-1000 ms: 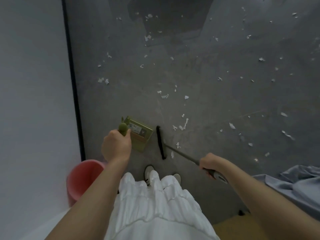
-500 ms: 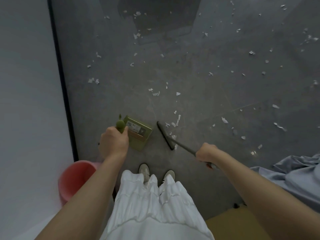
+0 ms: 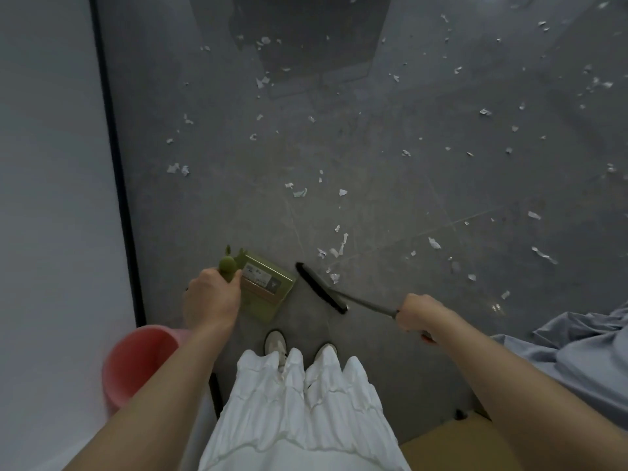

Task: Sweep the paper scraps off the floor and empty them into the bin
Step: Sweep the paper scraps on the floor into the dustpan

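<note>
— Paper scraps (image 3: 341,249) first: where do they lie on the head view?

— I see them strewn over the grey floor (image 3: 390,185), thickest ahead and to the right. The nearest cluster sits just beyond the broom head (image 3: 321,287), forward and left of the right hand (image 3: 419,311). More lie far up the frame and along the right edge.

— And the broom itself?

— I read its black head as a long bar running diagonally, far end up-left, near end down-right, resting on or just above the floor; I cannot tell which. The thin handle (image 3: 368,303) leaves the near end of the head and runs down-right into the right hand, whose fingers are curled tightly round it.

— The left hand (image 3: 212,299)?

— It grips the rounded green handle of the dustpan (image 3: 268,287), fingers wrapped round it. The pan is olive green with a label on it, lying just right of that hand, its open edge facing down-right toward the broom head. Pan and broom head are near but apart.

— The bin?

— I make out a pink bin (image 3: 136,362) at lower left, against the white wall (image 3: 51,198), partly hidden behind the left forearm. It looks blurred.

— Anything else?

— A white pleated skirt (image 3: 299,419) and two pale shoes (image 3: 276,341) below the pan, and crumpled grey-blue cloth (image 3: 577,355) at the right edge.
</note>
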Action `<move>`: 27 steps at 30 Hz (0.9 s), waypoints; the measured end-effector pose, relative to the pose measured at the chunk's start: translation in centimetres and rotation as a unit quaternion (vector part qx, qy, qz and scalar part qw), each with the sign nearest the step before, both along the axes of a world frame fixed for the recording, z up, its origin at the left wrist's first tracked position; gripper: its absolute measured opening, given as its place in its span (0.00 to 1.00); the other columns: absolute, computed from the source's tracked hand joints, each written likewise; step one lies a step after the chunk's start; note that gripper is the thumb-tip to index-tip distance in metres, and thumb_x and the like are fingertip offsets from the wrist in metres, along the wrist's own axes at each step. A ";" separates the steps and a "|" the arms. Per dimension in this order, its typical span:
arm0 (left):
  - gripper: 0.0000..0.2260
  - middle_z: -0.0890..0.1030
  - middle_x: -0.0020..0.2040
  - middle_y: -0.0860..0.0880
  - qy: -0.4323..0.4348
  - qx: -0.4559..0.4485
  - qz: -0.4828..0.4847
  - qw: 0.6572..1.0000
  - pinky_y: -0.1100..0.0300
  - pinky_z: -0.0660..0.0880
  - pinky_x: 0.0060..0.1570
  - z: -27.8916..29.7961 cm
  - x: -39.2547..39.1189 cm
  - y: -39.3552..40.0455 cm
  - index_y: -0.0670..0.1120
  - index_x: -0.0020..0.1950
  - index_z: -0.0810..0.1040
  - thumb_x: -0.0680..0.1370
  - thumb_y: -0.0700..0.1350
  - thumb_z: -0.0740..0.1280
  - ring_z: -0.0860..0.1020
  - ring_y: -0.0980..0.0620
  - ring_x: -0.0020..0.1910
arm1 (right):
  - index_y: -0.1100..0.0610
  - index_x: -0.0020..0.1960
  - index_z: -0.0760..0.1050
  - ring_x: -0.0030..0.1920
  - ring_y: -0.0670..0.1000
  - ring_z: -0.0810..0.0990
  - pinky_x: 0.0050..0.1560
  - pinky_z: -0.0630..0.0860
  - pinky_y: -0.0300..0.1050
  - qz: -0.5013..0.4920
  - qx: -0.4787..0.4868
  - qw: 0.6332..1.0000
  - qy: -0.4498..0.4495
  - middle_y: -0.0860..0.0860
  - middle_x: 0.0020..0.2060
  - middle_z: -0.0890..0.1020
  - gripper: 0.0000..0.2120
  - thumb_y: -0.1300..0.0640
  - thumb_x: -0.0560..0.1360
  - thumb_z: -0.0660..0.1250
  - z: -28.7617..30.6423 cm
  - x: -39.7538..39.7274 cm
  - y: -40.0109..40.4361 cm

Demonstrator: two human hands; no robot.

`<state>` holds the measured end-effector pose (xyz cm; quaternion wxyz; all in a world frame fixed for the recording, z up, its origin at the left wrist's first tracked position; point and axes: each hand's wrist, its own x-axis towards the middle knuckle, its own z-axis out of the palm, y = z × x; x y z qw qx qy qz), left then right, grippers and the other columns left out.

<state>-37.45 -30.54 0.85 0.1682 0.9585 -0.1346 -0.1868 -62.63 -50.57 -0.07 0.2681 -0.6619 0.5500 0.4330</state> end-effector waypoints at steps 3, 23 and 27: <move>0.20 0.79 0.35 0.44 -0.004 0.012 0.010 1.000 0.53 0.71 0.37 -0.1 -0.6 -0.4 0.39 0.46 0.82 0.79 0.57 0.68 0.77 0.43 0.36 | 0.58 0.62 0.74 0.43 0.57 0.75 0.40 0.74 0.47 0.038 -0.026 0.999 -0.012 0.55 0.47 0.73 0.17 0.57 0.75 0.60 -0.2 0.0 -1.0; 0.19 0.76 0.35 0.46 -0.018 0.006 -0.002 1.000 0.55 0.67 0.34 0.1 -0.2 -6.9 0.41 0.46 0.81 0.79 0.58 0.67 0.73 0.45 0.36 | 0.61 0.62 0.74 0.45 0.59 0.80 0.38 0.76 0.47 0.003 -0.079 0.992 -0.101 0.59 0.55 0.78 0.18 0.60 0.74 0.57 -0.3 4.7 -9.0; 0.18 0.74 0.34 0.48 -0.015 0.009 -0.016 1.000 0.56 0.65 0.33 0.1 1.4 -8.4 0.41 0.46 0.81 0.80 0.57 0.67 0.72 0.46 0.36 | 0.60 0.63 0.73 0.56 0.60 0.79 0.31 0.69 0.44 0.024 -0.070 0.991 -0.112 0.57 0.54 0.76 0.18 0.61 0.75 0.57 -0.5 8.1 -9.6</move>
